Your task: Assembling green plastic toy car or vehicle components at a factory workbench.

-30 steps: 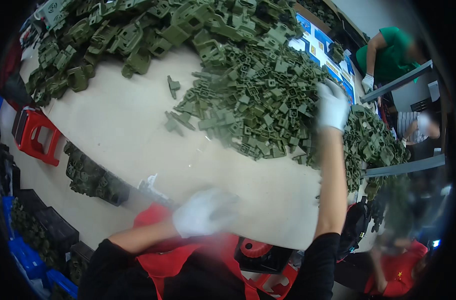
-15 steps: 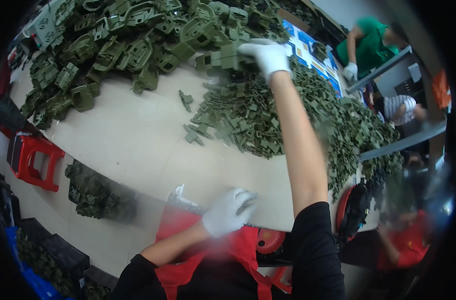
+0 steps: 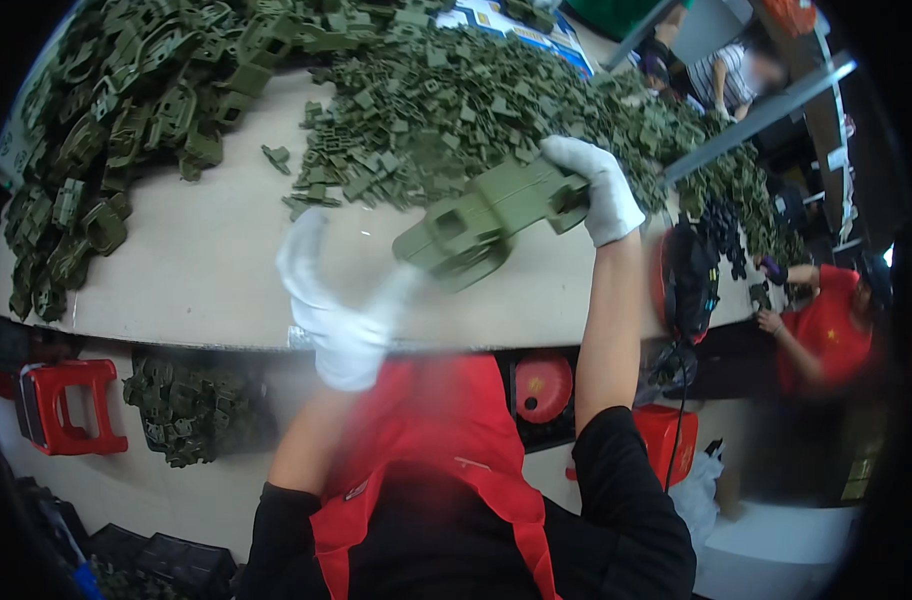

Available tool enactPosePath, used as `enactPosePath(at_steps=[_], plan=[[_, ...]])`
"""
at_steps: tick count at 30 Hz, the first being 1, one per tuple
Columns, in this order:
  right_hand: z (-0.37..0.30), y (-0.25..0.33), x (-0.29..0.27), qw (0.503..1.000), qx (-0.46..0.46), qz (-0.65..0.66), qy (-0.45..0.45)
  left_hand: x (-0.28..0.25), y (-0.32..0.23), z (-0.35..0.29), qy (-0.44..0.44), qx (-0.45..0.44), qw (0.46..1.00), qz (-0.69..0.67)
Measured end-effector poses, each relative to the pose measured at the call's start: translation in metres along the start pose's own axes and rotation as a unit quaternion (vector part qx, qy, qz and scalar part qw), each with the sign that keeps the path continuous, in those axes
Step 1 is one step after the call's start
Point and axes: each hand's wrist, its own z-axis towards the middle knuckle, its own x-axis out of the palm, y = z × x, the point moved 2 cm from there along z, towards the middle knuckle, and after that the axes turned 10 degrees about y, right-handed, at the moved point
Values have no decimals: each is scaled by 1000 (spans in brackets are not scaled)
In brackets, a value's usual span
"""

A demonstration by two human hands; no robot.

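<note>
My right hand (image 3: 604, 190), in a white glove, grips one end of an olive-green moulded plastic part (image 3: 486, 215). The part is long and boxy, with a square opening and a curved, frame-like side, and it is held tilted above the near half of the table. My left hand (image 3: 338, 315), also gloved, is near the table's front edge, just left of the part. Its thumb and fingers are spread wide and smeared by motion, with nothing between them. Whether its fingertips touch the part's left end I cannot tell.
Small green parts (image 3: 446, 110) lie heaped behind my hands; larger green parts (image 3: 156, 110) are piled at the left. A black-and-red bag (image 3: 688, 280) sits at the table's right. Red stools (image 3: 76, 405) and a crate of green parts (image 3: 191, 405) stand below. A co-worker (image 3: 826, 325) is at the right.
My right hand has brought the green part nearer from the far side of the table. My left hand has risen and spread its fingers. The whole view has shifted.
</note>
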Motion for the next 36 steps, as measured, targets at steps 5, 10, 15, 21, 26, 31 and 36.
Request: enactPosePath(at_steps=[5,10,15,21,26,31,36], plan=[[-17,-3,39,960,21,-277,-32,64,-26,-5,265,55,927,259],[-50,-35,40,985,-86,-117,-91,66,8,13,137,-78,986,-55],[-71,-46,37,989,-78,122,-2,73,29,16,159,-203,943,-212],[-72,-61,50,993,-42,-72,84,87,50,-1,152,-370,817,-414],[-71,-84,46,996,31,4,86,89,5,-8,187,-317,819,-440],[-75,-103,39,989,-18,-41,142,87,30,-13,301,-305,835,-344],[-76,-83,40,957,-13,-218,190,81,6,-6,352,-312,847,-246]])
